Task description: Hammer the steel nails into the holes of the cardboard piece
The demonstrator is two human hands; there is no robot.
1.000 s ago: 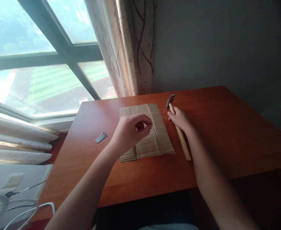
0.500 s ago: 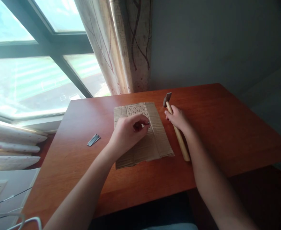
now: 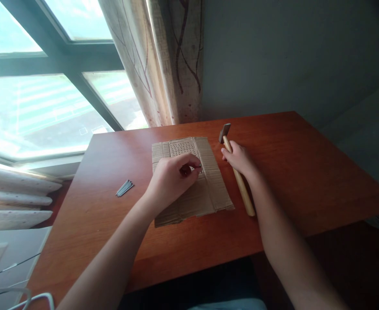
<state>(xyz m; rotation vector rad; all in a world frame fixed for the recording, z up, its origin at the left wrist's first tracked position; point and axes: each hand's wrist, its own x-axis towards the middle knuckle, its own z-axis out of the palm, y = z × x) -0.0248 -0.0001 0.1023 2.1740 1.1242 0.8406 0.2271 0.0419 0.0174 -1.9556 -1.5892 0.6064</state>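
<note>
Here, your left hand point(image 3: 172, 178) has its grip pinched shut, thumb and forefinger closed on a small dark nail point(image 3: 200, 167), most of it hidden by your fingertips. The nail sits just above the middle of a flat sheet of cardboard point(image 3: 210, 191), a little nearer to you than the patch of small holes point(image 3: 180, 148) punched into its far end. Just right of the cardboard lies a hammer point(image 3: 243, 193), its wooden handle pointing towards you and its metal head at the far end. Your right hand point(image 3: 239, 159) lies over the handle close to the head; I cannot tell whether that grip is closed around it or only resting there. Well to the left, a small bundle of loose nails point(image 3: 125, 188) lies on the reddish wooden table point(image 3: 305, 172). Beyond the table's far edge hang a patterned curtain point(image 3: 173, 64) and a large window point(image 3: 47, 107).
</note>
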